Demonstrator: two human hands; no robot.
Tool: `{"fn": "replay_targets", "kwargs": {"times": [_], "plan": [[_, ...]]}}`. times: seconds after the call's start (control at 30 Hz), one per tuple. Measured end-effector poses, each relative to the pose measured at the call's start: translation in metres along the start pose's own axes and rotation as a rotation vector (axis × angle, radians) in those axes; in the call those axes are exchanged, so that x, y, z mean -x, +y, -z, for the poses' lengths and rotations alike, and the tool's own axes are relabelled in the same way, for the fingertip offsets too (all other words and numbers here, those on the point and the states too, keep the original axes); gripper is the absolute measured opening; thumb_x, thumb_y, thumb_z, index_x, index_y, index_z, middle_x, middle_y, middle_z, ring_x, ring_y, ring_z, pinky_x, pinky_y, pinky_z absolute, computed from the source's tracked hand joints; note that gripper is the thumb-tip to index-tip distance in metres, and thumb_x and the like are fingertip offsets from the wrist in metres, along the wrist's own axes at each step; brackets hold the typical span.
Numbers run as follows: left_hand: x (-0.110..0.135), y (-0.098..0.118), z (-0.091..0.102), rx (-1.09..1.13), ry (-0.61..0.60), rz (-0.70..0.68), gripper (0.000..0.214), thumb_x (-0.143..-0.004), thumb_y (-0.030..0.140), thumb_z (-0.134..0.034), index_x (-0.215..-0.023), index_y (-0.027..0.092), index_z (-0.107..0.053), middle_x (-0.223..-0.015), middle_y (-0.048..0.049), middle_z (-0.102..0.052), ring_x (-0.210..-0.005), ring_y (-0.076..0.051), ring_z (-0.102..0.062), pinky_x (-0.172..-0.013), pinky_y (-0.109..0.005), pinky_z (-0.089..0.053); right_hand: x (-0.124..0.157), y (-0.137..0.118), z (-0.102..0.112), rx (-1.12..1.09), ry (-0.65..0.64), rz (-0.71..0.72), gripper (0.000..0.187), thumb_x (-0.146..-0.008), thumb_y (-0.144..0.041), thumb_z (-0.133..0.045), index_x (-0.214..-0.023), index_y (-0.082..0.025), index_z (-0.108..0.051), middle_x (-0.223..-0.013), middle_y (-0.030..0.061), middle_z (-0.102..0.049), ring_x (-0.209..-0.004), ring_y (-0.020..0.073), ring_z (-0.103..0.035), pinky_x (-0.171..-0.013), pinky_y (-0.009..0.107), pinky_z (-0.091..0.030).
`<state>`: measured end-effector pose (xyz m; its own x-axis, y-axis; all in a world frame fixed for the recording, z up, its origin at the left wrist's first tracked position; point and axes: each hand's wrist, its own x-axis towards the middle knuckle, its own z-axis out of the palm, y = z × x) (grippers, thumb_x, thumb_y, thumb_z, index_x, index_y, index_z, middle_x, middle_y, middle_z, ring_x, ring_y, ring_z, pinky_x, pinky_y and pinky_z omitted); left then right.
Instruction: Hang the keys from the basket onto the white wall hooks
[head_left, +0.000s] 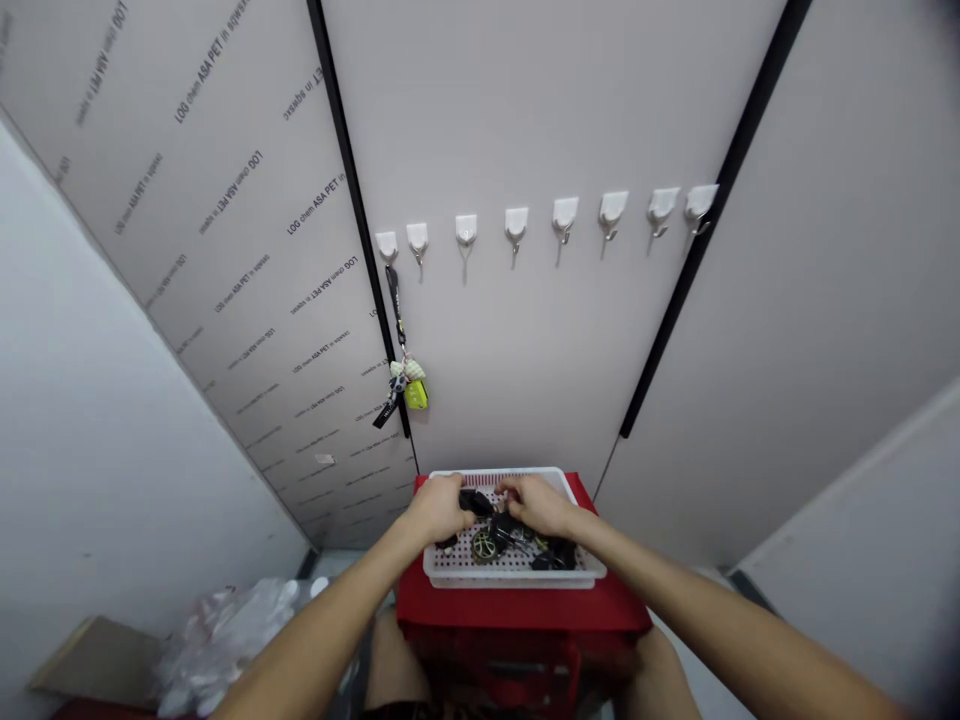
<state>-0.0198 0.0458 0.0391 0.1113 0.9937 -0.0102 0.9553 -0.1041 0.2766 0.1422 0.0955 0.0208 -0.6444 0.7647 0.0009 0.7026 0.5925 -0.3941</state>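
My left hand (439,508) reaches into a white plastic basket (517,578) from the left, thumb and fingers closed around a black keychain piece (475,502). My right hand (540,504) comes in from the right with its fingers curled together; what they pinch is mostly hidden. Under and between both hands lie several dark keychains (555,554), among them a round wheel-shaped charm (484,545) in black and gold. On the leftmost wall hook hangs another keychain (409,375), with a black strap, a pale bow and a yellow-green case.
A red box or stool (525,608) bears the basket between my knees. Several white adhesive hooks (565,215) run in a row across the grey wall panel (517,340). Clear plastic bags (232,630) and a brown board (97,660) lie on the floor at left.
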Motion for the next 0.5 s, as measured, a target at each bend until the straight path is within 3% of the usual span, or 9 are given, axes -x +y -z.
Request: {"fn": "replay_targets", "kwargs": {"times": [0.17,0.27,0.37,0.43,0.5], "plan": [[0.003,0.0,0.033,0.22,0.16,0.018,0.022,-0.052,0.024,-0.05,-0.071,0.015,-0.056,-0.069,-0.0029,-0.056,-0.061,-0.012,-0.048,-0.055,-0.021,-0.035,0.005,-0.008,0.005,-0.218,0.025,-0.049,0.027,-0.059,-0.012,-0.036,-0.075,-0.015,-0.057,-0.061,0.003,-0.057,-0.055,0.0108,-0.048,-0.053,0.02,-0.032],[0.004,0.005,0.05,0.44,0.295,0.067,0.025,-0.05,0.022,-0.053,-0.074,0.015,-0.054,-0.067,-0.0011,-0.054,-0.056,-0.01,-0.046,-0.052,-0.019,-0.034,0.006,-0.021,0.004,-0.672,-0.107,-0.156,0.022,-0.063,-0.019,-0.036,-0.072,-0.013,-0.055,-0.06,0.0034,-0.056,-0.051,0.0098,-0.048,-0.05,0.021,-0.035],[0.007,0.012,0.06,0.703,0.318,0.082,0.029,-0.05,0.021,-0.053,-0.078,0.014,-0.051,-0.061,0.0006,-0.053,-0.051,-0.008,-0.045,-0.047,-0.018,-0.033,0.008,-0.035,0.008,-1.25,-0.211,-0.213,0.025,-0.066,-0.028,-0.035,-0.081,-0.015,-0.049,-0.068,0.0042,-0.057,-0.054,0.0106,-0.052,-0.052,0.023,-0.037],[0.01,0.015,0.061,0.868,0.329,0.072,0.029,-0.05,0.019,-0.054,-0.078,0.013,-0.049,-0.061,0.0009,-0.053,-0.052,-0.008,-0.046,-0.047,-0.017,-0.034,0.007,-0.042,0.015,-1.564,-0.143,-0.187,0.026,-0.067,-0.03,-0.035,-0.087,-0.017,-0.045,-0.074,0.0039,-0.056,-0.061,0.0117,-0.054,-0.055,0.024,-0.038],[0.013,0.015,0.059,0.994,0.346,0.092,0.029,-0.048,0.017,-0.055,-0.076,0.013,-0.048,-0.062,0.0009,-0.053,-0.054,-0.008,-0.047,-0.05,-0.018,-0.035,0.004,-0.046,0.024,-1.723,0.012,-0.174,0.025,-0.067,-0.03,-0.037,-0.088,-0.018,-0.042,-0.073,0.0025,-0.055,-0.061,0.0111,-0.054,-0.054,0.023,-0.039]]}}
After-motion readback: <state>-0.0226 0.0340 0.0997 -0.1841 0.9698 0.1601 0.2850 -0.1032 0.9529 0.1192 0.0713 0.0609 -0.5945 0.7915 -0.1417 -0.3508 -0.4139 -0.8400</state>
